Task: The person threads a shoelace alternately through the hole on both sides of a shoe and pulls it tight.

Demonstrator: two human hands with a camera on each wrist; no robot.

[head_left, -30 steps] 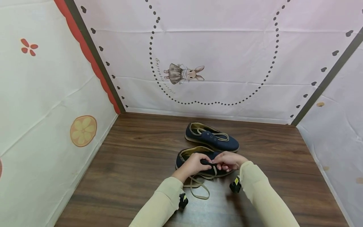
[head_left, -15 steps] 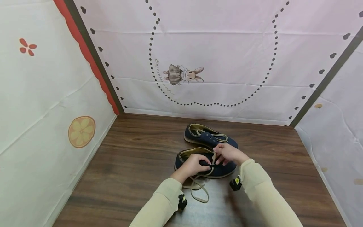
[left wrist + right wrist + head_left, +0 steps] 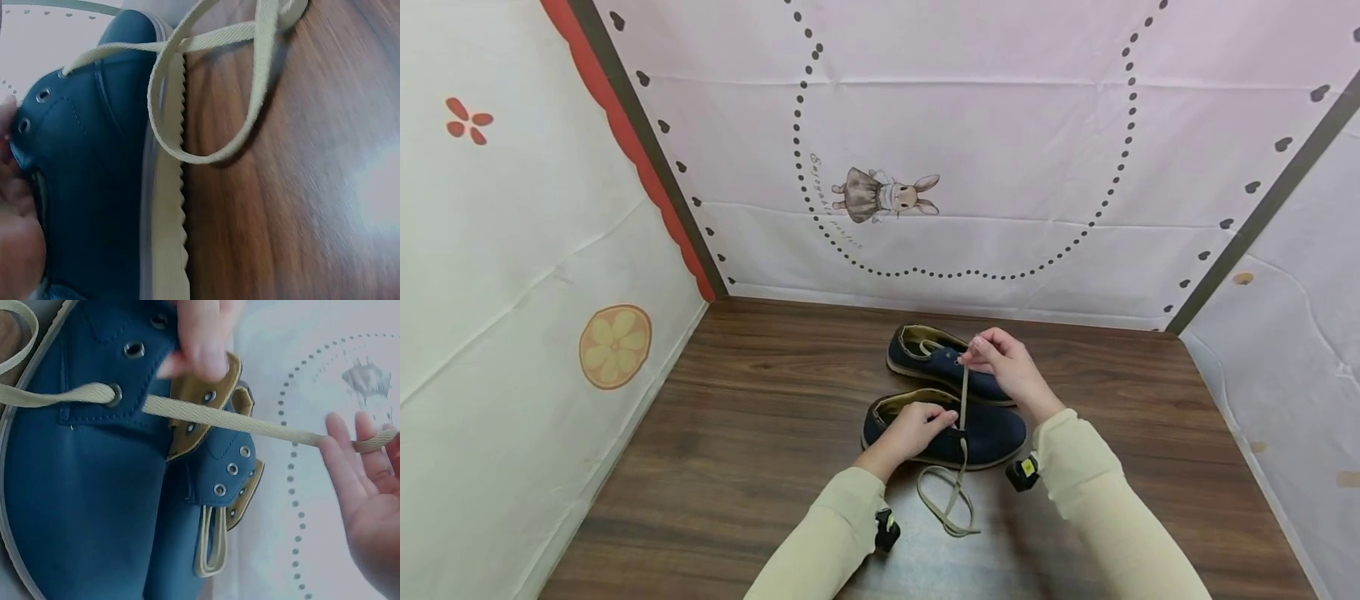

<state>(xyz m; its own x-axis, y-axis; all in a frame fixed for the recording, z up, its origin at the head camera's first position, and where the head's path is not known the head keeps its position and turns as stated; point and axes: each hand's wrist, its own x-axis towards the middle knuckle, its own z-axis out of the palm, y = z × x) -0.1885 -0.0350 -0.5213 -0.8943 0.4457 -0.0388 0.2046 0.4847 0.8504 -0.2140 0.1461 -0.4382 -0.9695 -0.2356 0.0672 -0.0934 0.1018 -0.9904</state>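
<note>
Nearer to me on the floor is a navy shoe [image 3: 996,433] with a tan sole. My left hand [image 3: 910,433] pinches its eyelet flap [image 3: 87,406] between thumb and fingers. Above the shoe, my right hand [image 3: 1013,371] pinches one end of a beige shoelace [image 3: 965,396]. In the right wrist view the lace [image 3: 237,422] runs taut from the front eyelet [image 3: 114,395] to those fingertips [image 3: 334,428]. The rest of the lace lies in a loose loop [image 3: 212,156] beside the sole. Metal eyelets [image 3: 43,95] further up the flap hold no lace.
A matching navy shoe [image 3: 936,367] stands just behind, partly covered by my right hand; its folded lace [image 3: 212,540] hangs at its front. Dark brown wood floor [image 3: 775,400] surrounds both shoes. White printed cloth [image 3: 970,167] rises at the back and sides.
My right hand has moved up and away from the near shoe, drawing the lace through the eyelet. The loose loop has slid right. My left hand stays on the shoe.
</note>
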